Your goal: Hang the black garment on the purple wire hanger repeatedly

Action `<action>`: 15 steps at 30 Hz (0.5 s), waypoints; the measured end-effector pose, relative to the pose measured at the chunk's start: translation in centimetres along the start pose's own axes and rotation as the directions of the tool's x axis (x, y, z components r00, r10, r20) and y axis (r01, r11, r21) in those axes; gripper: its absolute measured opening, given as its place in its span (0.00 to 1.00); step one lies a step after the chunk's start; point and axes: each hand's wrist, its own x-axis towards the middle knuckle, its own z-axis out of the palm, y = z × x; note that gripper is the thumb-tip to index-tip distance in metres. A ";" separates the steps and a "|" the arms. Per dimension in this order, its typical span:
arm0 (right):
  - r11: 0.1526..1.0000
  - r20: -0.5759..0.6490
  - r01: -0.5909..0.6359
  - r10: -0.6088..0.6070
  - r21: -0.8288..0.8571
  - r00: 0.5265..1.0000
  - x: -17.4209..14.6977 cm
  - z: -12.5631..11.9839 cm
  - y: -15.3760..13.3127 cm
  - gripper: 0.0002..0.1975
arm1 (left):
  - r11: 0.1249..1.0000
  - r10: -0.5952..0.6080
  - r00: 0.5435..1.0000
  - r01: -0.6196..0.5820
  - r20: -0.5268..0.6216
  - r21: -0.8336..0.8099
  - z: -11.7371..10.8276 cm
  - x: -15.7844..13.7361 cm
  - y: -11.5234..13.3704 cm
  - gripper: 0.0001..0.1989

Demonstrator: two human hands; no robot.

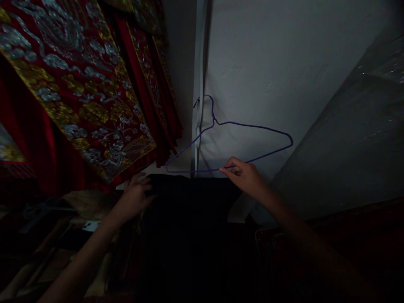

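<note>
A thin purple wire hanger is up against the wall, its hook around a narrow pale upright strip. With fingertips and thumb pinched together, my right hand grips the hanger's lower bar near its middle. Just beneath that bar spreads a black cloth, perhaps a garment, its top edge running from my left hand toward the right wrist. Fingers of my left hand are bent over the cloth's upper left corner. In the dim light the cloth's folds and lower part cannot be made out.
Red cloths embroidered in gold and silver hang on the left, close above my left hand. A pale upright strip runs along the wall. Clear plastic sheeting covers something on the right. Dark clutter lies at lower left.
</note>
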 end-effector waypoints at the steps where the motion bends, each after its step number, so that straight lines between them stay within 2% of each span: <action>1: 1.000 -0.006 -0.006 0.006 0.009 1.000 0.0 -0.1 0.2 0.16 | 0.998 0.013 1.000 -0.015 -0.022 -0.053 -0.6 0.2 -0.1 0.08; 4: 1.000 -0.018 -0.008 0.009 0.020 1.000 -0.3 -0.3 0.4 0.16 | 0.959 0.085 0.994 -0.099 -0.062 -0.264 -2.7 1.2 0.8 0.10; 7: 0.999 -0.008 0.016 -0.016 0.030 1.000 -0.4 -0.1 0.0 0.15 | 0.901 0.077 0.989 -0.124 -0.129 -0.416 -4.5 2.7 2.9 0.12; 9: 0.998 -0.007 0.034 -0.034 0.047 0.999 -0.5 0.4 -0.4 0.15 | 0.869 0.071 0.977 -0.161 -0.203 -0.467 -5.3 4.1 4.6 0.11; 12: 0.994 0.007 0.041 -0.042 0.103 0.999 -0.6 1.3 -1.3 0.16 | 0.815 0.127 0.942 -0.277 -0.310 -0.508 -6.5 6.6 7.0 0.05; 13: 0.991 0.016 0.038 -0.040 0.128 0.999 -0.7 1.5 -1.5 0.15 | 0.798 0.150 0.932 -0.310 -0.329 -0.516 -6.9 7.3 7.6 0.06; 15: 0.986 0.020 0.046 -0.050 0.158 0.999 -1.0 1.6 -1.9 0.15 | 0.768 0.196 0.916 -0.365 -0.350 -0.527 -7.5 8.5 8.6 0.17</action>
